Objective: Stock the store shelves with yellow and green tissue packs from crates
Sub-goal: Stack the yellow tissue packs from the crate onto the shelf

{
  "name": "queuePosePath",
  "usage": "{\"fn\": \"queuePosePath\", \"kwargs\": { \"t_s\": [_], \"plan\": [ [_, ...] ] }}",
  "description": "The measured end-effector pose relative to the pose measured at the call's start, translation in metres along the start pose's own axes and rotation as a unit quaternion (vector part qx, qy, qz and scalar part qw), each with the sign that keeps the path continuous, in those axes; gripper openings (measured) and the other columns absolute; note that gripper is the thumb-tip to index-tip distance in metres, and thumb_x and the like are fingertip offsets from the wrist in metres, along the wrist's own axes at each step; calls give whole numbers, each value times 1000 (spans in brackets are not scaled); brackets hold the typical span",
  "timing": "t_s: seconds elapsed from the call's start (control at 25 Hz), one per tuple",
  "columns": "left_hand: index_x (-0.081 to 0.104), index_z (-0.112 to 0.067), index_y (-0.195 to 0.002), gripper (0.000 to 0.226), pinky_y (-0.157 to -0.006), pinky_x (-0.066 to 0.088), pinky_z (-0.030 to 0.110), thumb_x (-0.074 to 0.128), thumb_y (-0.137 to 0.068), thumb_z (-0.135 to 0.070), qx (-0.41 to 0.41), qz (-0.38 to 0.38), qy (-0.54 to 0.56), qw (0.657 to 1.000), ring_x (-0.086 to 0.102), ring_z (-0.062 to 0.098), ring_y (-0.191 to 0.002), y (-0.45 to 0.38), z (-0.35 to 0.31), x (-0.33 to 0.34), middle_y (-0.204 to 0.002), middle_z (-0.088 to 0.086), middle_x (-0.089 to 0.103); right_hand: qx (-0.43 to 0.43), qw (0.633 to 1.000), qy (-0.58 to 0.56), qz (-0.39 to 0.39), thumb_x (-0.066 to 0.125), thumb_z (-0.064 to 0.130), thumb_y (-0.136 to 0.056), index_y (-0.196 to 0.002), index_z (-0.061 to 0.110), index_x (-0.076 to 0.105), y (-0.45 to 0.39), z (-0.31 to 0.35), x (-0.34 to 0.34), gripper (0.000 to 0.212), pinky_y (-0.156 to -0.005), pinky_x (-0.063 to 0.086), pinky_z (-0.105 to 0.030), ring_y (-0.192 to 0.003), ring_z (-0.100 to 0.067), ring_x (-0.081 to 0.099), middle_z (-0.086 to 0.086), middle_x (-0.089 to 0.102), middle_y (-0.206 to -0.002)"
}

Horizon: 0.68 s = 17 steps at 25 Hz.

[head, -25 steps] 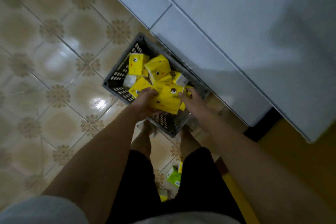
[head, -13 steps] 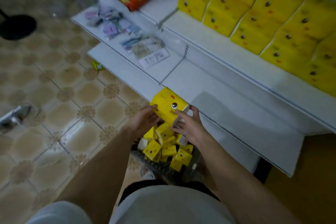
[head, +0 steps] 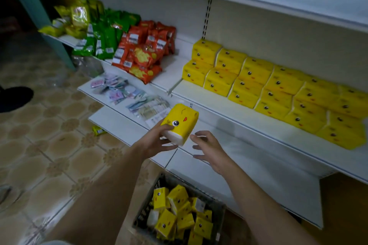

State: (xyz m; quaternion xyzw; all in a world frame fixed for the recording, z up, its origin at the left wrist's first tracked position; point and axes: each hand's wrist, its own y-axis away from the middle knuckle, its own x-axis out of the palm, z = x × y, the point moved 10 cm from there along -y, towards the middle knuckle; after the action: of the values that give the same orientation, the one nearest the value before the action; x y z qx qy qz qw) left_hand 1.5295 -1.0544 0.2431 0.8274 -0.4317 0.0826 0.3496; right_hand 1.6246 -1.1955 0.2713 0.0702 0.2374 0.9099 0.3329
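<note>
the left hand (head: 159, 141) grasped a yellow pack (head: 178, 123) by its near white end, fingers curled under it. the right hand (head: 207, 149) hovered just beside it, released, fingers spread, touching nothing. the pack's long axis pointed up and away toward the shelf (head: 229, 109), where the stacked packs (head: 268, 85) lay up and right of it. the shelf's bare front strip offered open room. the crate (head: 219, 213) sat below, still holding packs.

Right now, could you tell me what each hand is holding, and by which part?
The left hand grips a yellow tissue pack by its near white end; the right hand is open, holding nothing.
</note>
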Motion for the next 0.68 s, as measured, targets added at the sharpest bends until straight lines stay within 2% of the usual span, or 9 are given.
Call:
{"fn": "queuePosePath", "kwargs": {
  "t_s": [0.12,0.2,0.28,0.36,0.44,0.52,0.6,0.68],
  "plan": [
    [48,-24,-135,62,-79,56,48,72,-77,-22,-2,6,-38,999,63,36,-106,-3,-35,7,-133,21,53,-93,994,38,-36,74,30,-85,-130,45,37,-3,48,-22,60,-83,56,-40,-114,-24,56,0,40,-134],
    [48,-25,-134,67,-78,56,47,72,-71,-28,8,20,-69,997,64,35,-103,-6,-57,21,-131,21,56,-155,985,82,0,74,19,-84,-136,52,29,-6,78,-18,76,-74,54,-28,-116,-22,56,7,37,-139],
    [52,-21,-130,57,-82,55,45,69,-78,-34,17,19,-86,996,64,34,-103,-9,-76,37,-126,21,60,-193,977,87,18,73,11,-85,-139,53,28,-9,100,-14,82,-68,54,-20,-115,-20,57,8,40,-140],
    [57,-16,-124,42,-77,55,40,61,-89,-39,42,-14,-83,996,65,31,-98,-18,-98,48,-117,20,65,-221,973,62,-14,71,8,-86,-135,58,30,-16,118,-19,81,-72,57,-26,-114,-22,58,7,42,-138],
    [54,-10,-123,50,-71,58,42,63,-89,-45,85,-67,-78,991,68,32,-95,-35,-123,52,-116,20,65,-265,960,71,-57,70,10,-87,-133,61,32,-23,135,-24,78,-82,58,-35,-118,-25,57,5,42,-142],
    [50,-9,-117,50,-78,57,47,62,-89,-49,140,-130,-92,977,67,33,-96,-47,-151,58,-116,19,62,-295,947,96,-86,70,12,-87,-133,59,35,-34,152,-27,74,-94,54,-40,-127,-24,51,1,38,-146],
    [49,-13,-106,39,-86,53,46,51,-95,-50,189,-200,-119,954,62,31,-99,-56,-175,62,-116,17,59,-299,945,91,-102,68,11,-89,-135,51,37,-44,167,-29,69,-95,52,-28,-131,-20,45,0,33,-147],
    [46,-13,-117,43,-97,47,47,40,-99,-52,218,-220,-92,946,57,29,-109,-64,-191,72,-122,15,55,-302,942,89,-118,64,8,-91,-141,41,35,-55,183,-35,67,-87,45,-11,-131,-17,42,-1,30,-147]
  ]
}}
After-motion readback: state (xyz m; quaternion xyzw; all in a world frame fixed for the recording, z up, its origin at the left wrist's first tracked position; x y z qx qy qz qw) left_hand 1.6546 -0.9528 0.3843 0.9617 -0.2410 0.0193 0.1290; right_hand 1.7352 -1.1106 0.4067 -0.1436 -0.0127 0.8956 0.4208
